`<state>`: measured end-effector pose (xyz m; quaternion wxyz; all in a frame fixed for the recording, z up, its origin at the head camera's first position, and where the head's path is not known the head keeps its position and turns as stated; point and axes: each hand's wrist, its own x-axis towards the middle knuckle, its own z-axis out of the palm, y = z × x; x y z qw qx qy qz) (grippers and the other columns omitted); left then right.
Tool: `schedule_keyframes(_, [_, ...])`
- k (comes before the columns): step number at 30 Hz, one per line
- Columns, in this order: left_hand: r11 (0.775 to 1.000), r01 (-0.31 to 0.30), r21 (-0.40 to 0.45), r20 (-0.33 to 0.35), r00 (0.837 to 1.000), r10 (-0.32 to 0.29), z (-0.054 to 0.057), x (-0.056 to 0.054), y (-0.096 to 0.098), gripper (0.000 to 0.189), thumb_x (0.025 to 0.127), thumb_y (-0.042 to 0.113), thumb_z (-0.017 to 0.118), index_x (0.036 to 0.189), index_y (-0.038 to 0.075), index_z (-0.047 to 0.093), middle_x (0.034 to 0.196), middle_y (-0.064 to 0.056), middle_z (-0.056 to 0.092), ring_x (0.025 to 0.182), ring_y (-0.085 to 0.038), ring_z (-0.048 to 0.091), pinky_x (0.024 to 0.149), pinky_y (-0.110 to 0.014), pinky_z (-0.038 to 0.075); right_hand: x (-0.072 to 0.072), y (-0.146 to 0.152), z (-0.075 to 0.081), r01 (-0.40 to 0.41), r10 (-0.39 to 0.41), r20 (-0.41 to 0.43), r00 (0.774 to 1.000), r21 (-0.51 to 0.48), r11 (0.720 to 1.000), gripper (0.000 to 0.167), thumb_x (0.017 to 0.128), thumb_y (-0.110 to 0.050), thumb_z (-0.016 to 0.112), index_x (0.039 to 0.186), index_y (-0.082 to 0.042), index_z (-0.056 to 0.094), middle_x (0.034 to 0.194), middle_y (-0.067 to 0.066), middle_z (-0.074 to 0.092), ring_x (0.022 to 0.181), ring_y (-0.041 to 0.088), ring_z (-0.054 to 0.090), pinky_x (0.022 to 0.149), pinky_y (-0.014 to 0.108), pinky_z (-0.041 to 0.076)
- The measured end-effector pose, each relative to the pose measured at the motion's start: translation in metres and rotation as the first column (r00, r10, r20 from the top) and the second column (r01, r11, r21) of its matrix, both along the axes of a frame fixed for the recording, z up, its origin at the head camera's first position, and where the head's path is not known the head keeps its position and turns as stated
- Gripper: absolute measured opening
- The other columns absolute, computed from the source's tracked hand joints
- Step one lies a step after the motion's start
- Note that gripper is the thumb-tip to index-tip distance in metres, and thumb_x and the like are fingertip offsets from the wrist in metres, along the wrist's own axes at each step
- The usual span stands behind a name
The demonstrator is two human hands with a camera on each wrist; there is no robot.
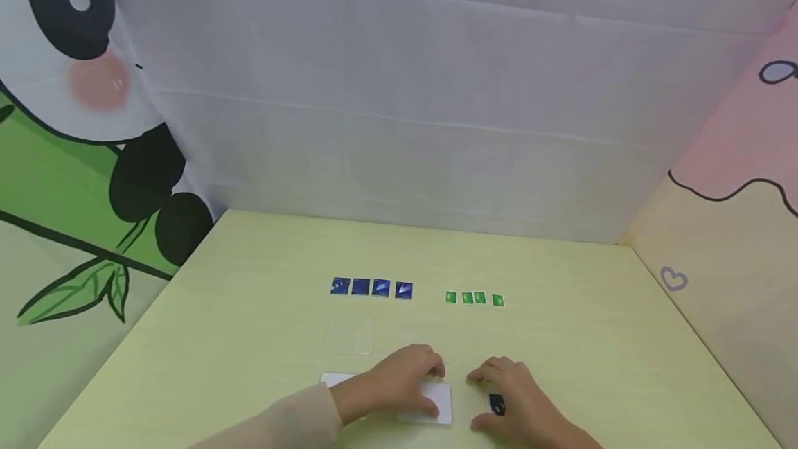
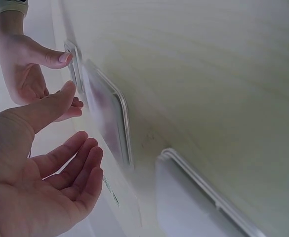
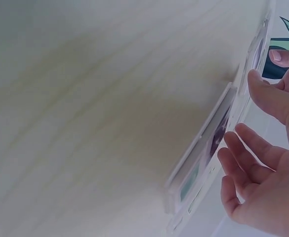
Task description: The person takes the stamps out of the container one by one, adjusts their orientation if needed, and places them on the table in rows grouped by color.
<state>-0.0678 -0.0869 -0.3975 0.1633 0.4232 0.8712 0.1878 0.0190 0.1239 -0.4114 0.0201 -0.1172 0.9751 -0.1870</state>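
White, flat rectangular box (image 1: pixel 444 399) lies near, beneath the left hand (image 1: pixel 400 381). Left hand and right hand (image 1: pixel 522 400): fingers loosely bent, parted from thumbs, gripping nothing.

Straight back: big white fabric sheet (image 1: pixel 436 89), 12 o'clock, pretty creased tbh
Cartoon side: white cartoon face (image 1: pixel 140 113) with oval black eye (image 1: pixel 71 2) and pink cheek (image 1: pixel 100 82) at 10, pointy black-outlined green leaves (image 1: pixel 71 289) near 9
Pink side: wavy-edged pink print (image 1: pixel 742 130) around 2:30ish, little grey-purple outlined heart (image 1: pixel 674 278) at 3:30ish
Underneath: pale yellow-green flat tabletop (image 1: pixel 592 310), 6 o'clock
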Motion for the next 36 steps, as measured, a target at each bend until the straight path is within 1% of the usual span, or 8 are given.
schedule_keyframes(5, [1.0, 0.025, -0.008, -0.022, 0.999, -0.025, -0.003, 0.001, 0.007, 0.042, 0.068, 0.034, 0.085, 0.101, 0.016, 0.067, 0.091, 0.009, 0.062, 0.083, 0.0, 0.051, 0.082, -0.017, 0.046, 0.002, 0.004, -0.001, 0.0, 0.0, -0.018, 1.0, 0.003, 1.0, 0.051, 0.068, -0.043, 0.083, 0.112, -0.022, 0.066, 0.109, -0.015, 0.062, 0.102, 0.008, 0.054, 0.09, 0.038, 0.045])
schedule_keyframes(11, [0.999, 0.045, -0.013, -0.048, 0.998, -0.045, -0.003, 0.003, 0.012, 0.041, 0.068, 0.035, 0.085, 0.101, 0.017, 0.067, 0.091, 0.009, 0.062, 0.083, 0.0, 0.051, 0.083, -0.016, 0.045, 0.004, 0.007, -0.002, 0.009, -0.009, -0.025, 1.0, 0.01, 1.0, 0.051, 0.068, -0.043, 0.082, 0.112, -0.023, 0.066, 0.11, -0.015, 0.061, 0.102, 0.008, 0.053, 0.09, 0.037, 0.045])
schedule_keyframes(16, [0.999, 0.044, -0.025, -0.041, 0.998, -0.045, -0.004, 0.004, 0.016, 0.041, 0.07, 0.035, 0.084, 0.102, 0.018, 0.067, 0.091, 0.01, 0.061, 0.083, 0.0, 0.05, 0.083, -0.017, 0.045, 0.005, 0.011, -0.002, 0.014, -0.012, -0.042, 0.999, 0.031, 0.999, 0.051, 0.067, -0.044, 0.083, 0.111, -0.022, 0.067, 0.109, -0.014, 0.062, 0.101, 0.007, 0.054, 0.088, 0.036, 0.044])
schedule_keyframes(21, [0.999, 0.036, -0.032, -0.017, 0.999, -0.037, -0.004, 0.004, 0.02, 0.041, 0.071, 0.035, 0.084, 0.103, 0.017, 0.067, 0.092, 0.009, 0.06, 0.083, 0.0, 0.05, 0.083, -0.017, 0.045, 0.005, 0.014, 0.0, 0.024, -0.025, 0.001, 1.0, 0.061, 0.998, 0.054, 0.067, -0.051, 0.081, 0.111, -0.023, 0.067, 0.109, -0.013, 0.062, 0.1, 0.009, 0.054, 0.089, 0.039, 0.046])
schedule_keyframes(24, [0.999, 0.035, -0.034, -0.015, 0.999, -0.035, -0.004, 0.004, 0.022, 0.041, 0.071, 0.035, 0.084, 0.104, 0.017, 0.067, 0.091, 0.009, 0.06, 0.082, -0.001, 0.049, 0.082, -0.017, 0.045, 0.006, 0.017, 0.001, 0.031, -0.033, 0.031, 0.999, 0.066, 0.997, 0.056, 0.067, -0.055, 0.08, 0.112, -0.024, 0.067, 0.11, -0.013, 0.062, 0.1, 0.009, 0.053, 0.09, 0.041, 0.047])
schedule_keyframes(31, [0.998, 0.042, -0.037, -0.022, 0.999, -0.043, 0.001, 0.004, 0.024, 0.041, 0.071, 0.035, 0.084, 0.104, 0.017, 0.068, 0.09, 0.009, 0.06, 0.081, 0.0, 0.049, 0.08, -0.015, 0.044, 0.01, 0.024, 0.001, 0.031, -0.032, 0.011, 0.999, 0.074, 0.997, 0.057, 0.066, -0.057, 0.079, 0.111, -0.024, 0.066, 0.11, -0.015, 0.061, 0.097, 0.007, 0.053, 0.086, 0.036, 0.045])
schedule_keyframes(36, [0.998, 0.057, -0.031, -0.013, 0.998, -0.057, 0.003, 0.005, 0.028, 0.041, 0.072, 0.035, 0.083, 0.105, 0.017, 0.067, 0.091, 0.009, 0.059, 0.081, 0.0, 0.049, 0.08, -0.015, 0.044, 0.014, 0.029, 0.001, 0.068, -0.072, 0.059, 0.996, 0.059, 0.996, 0.058, 0.065, -0.061, 0.078, 0.111, -0.027, 0.065, 0.112, -0.015, 0.06, 0.098, 0.008, 0.051, 0.085, 0.036, 0.045])
